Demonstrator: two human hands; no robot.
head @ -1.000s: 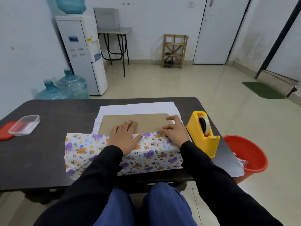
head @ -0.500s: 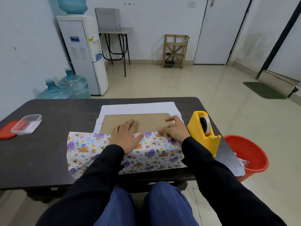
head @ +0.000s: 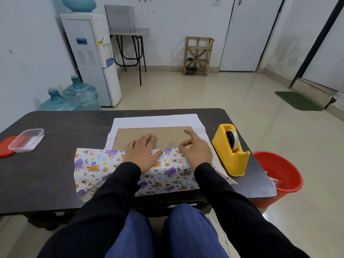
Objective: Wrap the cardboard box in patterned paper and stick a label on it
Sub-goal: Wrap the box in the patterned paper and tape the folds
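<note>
A flat brown cardboard box (head: 167,135) lies on a sheet of patterned paper whose white underside (head: 154,121) shows beyond it. The near flap of the paper (head: 96,164), printed with cartoon animals and rainbows, is folded up over the box's near edge. My left hand (head: 142,151) lies flat across the flap's edge and the box top, pressing it down. My right hand (head: 197,151) sits at the flap's right end with fingers spread and raised, the thumb touching the paper's edge. No label is in sight.
A yellow tape dispenser (head: 230,155) stands just right of my right hand. A clear plastic container (head: 26,139) and a red lid (head: 4,148) sit at the dark table's (head: 46,174) left end. A red bucket (head: 279,170) stands on the floor at the right.
My right hand's fingers have lifted and spread from the box's right corner. My left hand has stayed pressed on the flap.
</note>
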